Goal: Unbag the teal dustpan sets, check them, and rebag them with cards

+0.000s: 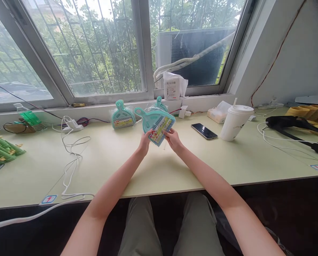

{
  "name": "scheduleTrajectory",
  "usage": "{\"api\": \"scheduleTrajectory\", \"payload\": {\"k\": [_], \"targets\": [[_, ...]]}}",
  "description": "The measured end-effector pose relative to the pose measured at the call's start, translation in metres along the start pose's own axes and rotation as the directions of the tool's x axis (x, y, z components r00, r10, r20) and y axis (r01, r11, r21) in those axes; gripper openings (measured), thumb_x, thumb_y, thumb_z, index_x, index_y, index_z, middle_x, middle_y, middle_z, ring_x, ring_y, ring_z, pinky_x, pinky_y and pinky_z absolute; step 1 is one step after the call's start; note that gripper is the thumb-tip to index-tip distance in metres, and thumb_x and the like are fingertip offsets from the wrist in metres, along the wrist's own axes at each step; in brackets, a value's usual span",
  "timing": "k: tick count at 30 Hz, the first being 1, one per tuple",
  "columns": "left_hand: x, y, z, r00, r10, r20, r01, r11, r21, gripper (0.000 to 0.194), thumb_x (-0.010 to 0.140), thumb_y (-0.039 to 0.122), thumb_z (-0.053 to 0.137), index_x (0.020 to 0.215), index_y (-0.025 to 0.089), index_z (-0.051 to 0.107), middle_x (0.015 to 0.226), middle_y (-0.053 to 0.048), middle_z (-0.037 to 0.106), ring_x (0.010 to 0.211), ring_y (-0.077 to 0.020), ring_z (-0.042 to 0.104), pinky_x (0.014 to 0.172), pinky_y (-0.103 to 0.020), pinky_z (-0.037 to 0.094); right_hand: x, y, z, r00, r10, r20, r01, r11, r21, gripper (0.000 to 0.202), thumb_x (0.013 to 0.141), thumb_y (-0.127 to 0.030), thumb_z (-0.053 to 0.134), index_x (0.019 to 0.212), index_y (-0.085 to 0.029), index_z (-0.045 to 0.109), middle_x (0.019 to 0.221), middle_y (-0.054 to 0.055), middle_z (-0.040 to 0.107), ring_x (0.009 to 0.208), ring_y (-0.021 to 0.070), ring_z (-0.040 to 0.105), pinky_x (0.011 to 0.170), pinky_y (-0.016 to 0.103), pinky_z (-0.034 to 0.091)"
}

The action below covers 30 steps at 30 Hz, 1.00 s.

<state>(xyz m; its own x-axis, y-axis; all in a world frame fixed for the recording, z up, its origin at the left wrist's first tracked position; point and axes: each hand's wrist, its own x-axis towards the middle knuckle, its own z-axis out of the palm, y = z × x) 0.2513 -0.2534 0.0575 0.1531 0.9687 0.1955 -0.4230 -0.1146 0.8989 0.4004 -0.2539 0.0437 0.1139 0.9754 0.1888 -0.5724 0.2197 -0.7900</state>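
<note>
A teal mini dustpan-and-brush set is held up above the table, tilted with its handle towards the upper left. It carries a yellow, printed label. My left hand is closed on its lower left edge, while my right hand grips the lower right side, thumb on the label. Behind it to the left, a similar plastic-wrapped dustpan set leans upright near the windowsill. Another teal dustpan set stands behind the held one, mostly hidden by it.
On the right are a phone, a white lidded cup with a straw, a tissue pack and black straps. White cables trail over the table at left. Green bundled sticks lie at the far left.
</note>
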Motion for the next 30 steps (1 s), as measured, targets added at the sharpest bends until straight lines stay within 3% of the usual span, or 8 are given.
{"api": "scheduleTrajectory", "payload": {"k": [2, 7, 9, 12, 18, 21, 25, 30], "targets": [[0.003, 0.004, -0.006, 0.998, -0.050, 0.026, 0.049, 0.998, 0.035, 0.055, 0.074, 0.044, 0.072, 0.121, 0.016, 0.063, 0.129, -0.011, 0.066, 0.130, -0.0323, 0.054, 0.110, -0.046, 0.040, 0.001, 0.000, -0.001, 0.999, 0.013, 0.034, -0.013, 1.000, -0.006, 0.039, 0.060, -0.023, 0.088, 0.093, -0.019, 0.067, 0.103, 0.007, 0.075, 0.110, 0.0260, 0.069, 0.101, 0.042, 0.057], [-0.004, -0.002, -0.001, 0.949, -0.169, 0.265, 0.133, 0.980, 0.150, 0.060, 0.076, 0.043, 0.073, 0.132, 0.025, 0.059, 0.142, -0.008, 0.058, 0.137, -0.0321, 0.048, 0.112, -0.049, 0.036, 0.004, -0.002, -0.003, 0.998, -0.041, -0.037, 0.042, 0.999, 0.025, 0.038, 0.060, -0.026, 0.088, 0.090, -0.019, 0.065, 0.102, 0.007, 0.076, 0.110, 0.0268, 0.069, 0.098, 0.043, 0.058], [-0.009, -0.009, 0.004, 0.947, -0.179, 0.266, 0.139, 0.977, 0.159, 0.060, 0.076, 0.043, 0.072, 0.133, 0.029, 0.058, 0.146, -0.006, 0.056, 0.139, -0.0316, 0.045, 0.112, -0.050, 0.034, 0.004, -0.002, -0.003, 0.996, -0.058, -0.072, 0.060, 0.998, 0.021, 0.038, 0.060, -0.027, 0.088, 0.089, -0.020, 0.064, 0.102, 0.008, 0.076, 0.110, 0.0271, 0.068, 0.097, 0.043, 0.059], [-0.011, -0.014, 0.007, 0.972, -0.099, 0.214, 0.068, 0.987, 0.148, 0.057, 0.077, 0.043, 0.071, 0.131, 0.029, 0.058, 0.146, -0.006, 0.055, 0.140, -0.0297, 0.044, 0.112, -0.048, 0.034, 0.004, 0.000, -0.003, 0.993, -0.073, -0.094, 0.075, 0.997, 0.021, 0.039, 0.060, -0.028, 0.088, 0.089, -0.020, 0.064, 0.103, 0.007, 0.076, 0.110, 0.0263, 0.068, 0.096, 0.042, 0.059], [-0.003, 0.000, -0.005, 0.987, 0.101, 0.129, -0.120, 0.981, 0.153, 0.051, 0.081, 0.048, 0.063, 0.128, 0.029, 0.057, 0.143, -0.004, 0.056, 0.137, -0.0270, 0.047, 0.112, -0.046, 0.036, 0.005, 0.000, -0.005, 0.994, -0.066, -0.088, 0.067, 0.998, 0.016, 0.039, 0.061, -0.029, 0.087, 0.091, -0.020, 0.064, 0.107, 0.007, 0.074, 0.109, 0.0254, 0.069, 0.098, 0.042, 0.058], [-0.003, 0.001, -0.007, 0.979, 0.063, 0.192, -0.098, 0.978, 0.184, 0.056, 0.081, 0.047, 0.066, 0.133, 0.031, 0.055, 0.145, -0.004, 0.055, 0.138, -0.0270, 0.047, 0.112, -0.047, 0.036, 0.004, -0.002, -0.005, 0.996, -0.058, -0.069, 0.060, 0.998, 0.024, 0.042, 0.060, -0.030, 0.088, 0.092, -0.020, 0.064, 0.108, 0.008, 0.074, 0.110, 0.0254, 0.068, 0.098, 0.042, 0.058], [-0.004, -0.007, -0.007, 0.937, -0.087, 0.338, 0.020, 0.980, 0.199, 0.058, 0.080, 0.044, 0.070, 0.134, 0.030, 0.056, 0.147, -0.006, 0.054, 0.139, -0.0299, 0.046, 0.110, -0.048, 0.037, 0.002, -0.001, -0.004, 0.994, -0.080, -0.078, 0.084, 0.995, 0.055, 0.043, 0.059, -0.032, 0.089, 0.092, -0.020, 0.063, 0.108, 0.007, 0.074, 0.110, 0.0253, 0.068, 0.097, 0.041, 0.058], [-0.002, -0.014, -0.010, 0.939, -0.123, 0.323, 0.052, 0.974, 0.219, 0.055, 0.081, 0.043, 0.069, 0.133, 0.029, 0.058, 0.147, -0.007, 0.054, 0.139, -0.0305, 0.045, 0.113, -0.049, 0.035, 0.000, 0.001, -0.003, 0.992, -0.076, -0.100, 0.079, 0.996, 0.032, 0.043, 0.061, -0.031, 0.088, 0.094, -0.021, 0.063, 0.107, 0.007, 0.074, 0.110, 0.0246, 0.068, 0.096, 0.039, 0.058]]}}
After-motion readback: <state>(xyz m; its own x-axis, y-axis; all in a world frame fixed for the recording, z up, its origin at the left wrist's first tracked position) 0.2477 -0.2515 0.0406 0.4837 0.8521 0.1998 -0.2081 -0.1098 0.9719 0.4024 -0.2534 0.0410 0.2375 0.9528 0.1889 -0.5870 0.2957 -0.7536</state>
